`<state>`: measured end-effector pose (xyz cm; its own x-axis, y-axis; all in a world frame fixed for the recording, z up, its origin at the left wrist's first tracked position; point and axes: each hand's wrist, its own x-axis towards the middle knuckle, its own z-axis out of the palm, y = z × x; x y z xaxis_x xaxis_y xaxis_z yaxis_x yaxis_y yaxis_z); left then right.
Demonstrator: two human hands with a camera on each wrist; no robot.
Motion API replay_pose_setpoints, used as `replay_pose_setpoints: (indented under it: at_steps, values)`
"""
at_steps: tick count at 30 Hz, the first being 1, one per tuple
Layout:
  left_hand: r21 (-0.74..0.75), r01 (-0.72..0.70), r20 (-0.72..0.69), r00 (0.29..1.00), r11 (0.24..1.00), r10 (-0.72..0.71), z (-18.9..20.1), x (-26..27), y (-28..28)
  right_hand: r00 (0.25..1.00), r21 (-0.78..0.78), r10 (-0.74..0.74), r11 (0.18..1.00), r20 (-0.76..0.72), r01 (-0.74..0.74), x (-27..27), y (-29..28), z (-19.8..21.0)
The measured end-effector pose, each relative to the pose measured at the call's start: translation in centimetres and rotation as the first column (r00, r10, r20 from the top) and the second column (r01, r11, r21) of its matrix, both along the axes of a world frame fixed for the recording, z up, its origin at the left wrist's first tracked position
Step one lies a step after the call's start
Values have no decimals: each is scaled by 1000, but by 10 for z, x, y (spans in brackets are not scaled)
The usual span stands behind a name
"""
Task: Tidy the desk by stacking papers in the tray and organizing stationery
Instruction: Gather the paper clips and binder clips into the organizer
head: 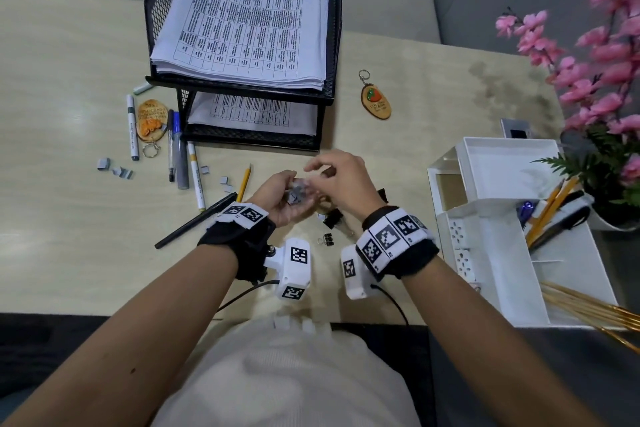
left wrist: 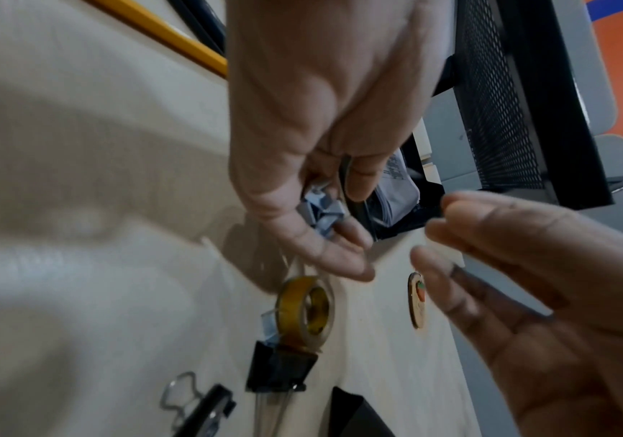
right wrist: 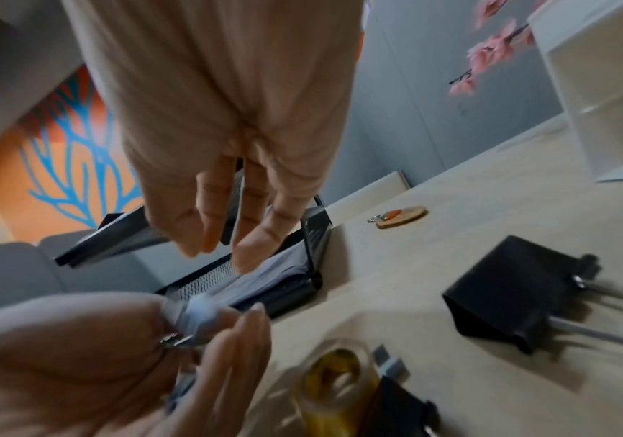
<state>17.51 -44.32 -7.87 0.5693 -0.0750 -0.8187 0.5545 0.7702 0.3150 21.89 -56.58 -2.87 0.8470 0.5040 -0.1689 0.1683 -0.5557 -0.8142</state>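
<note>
Over the desk, left hand [head: 281,198] cups small grey staple blocks [head: 297,193]; right hand [head: 341,180] hovers spread.

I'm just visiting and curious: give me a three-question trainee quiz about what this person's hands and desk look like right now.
1. True or false: the black mesh paper tray has printed sheets on both tiers.
2. Which hand cups the small grey staple blocks? A) left hand B) right hand
3. Fill in: the yellow pencils stand in the white plastic ____.

Key: 1 true; 2 A; 3 organizer.
</note>
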Motion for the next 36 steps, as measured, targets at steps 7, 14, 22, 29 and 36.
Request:
replay_pose_setpoints:
  at_steps: [7, 14, 22, 29, 36]
  values:
    - [76, 36, -15, 999, 996, -35, -1, -16, 4, 992, -420, 121, 903, 43, -92, 7, -26, -27]
    - [95, 17, -35, 999, 995, -14, -8, -36, 8, 970, -514, 236, 840, 58, -174, -2, -28, -41]
    - [99, 26, -58, 998, 995, -20, -10, -46, 4, 990, -279, 135, 953, 34, -120, -24, -19, -37]
    - [93, -1, -69, 998, 996, 7, -10, -54, 6, 952, -499, 282, 846, 116, -189, -43, -16, -44]
    - [90, -75, -64, 995, 993, 81, -8, -64, 15, 918, -590, 374, 774, 131, -231, -40, -14, -48]
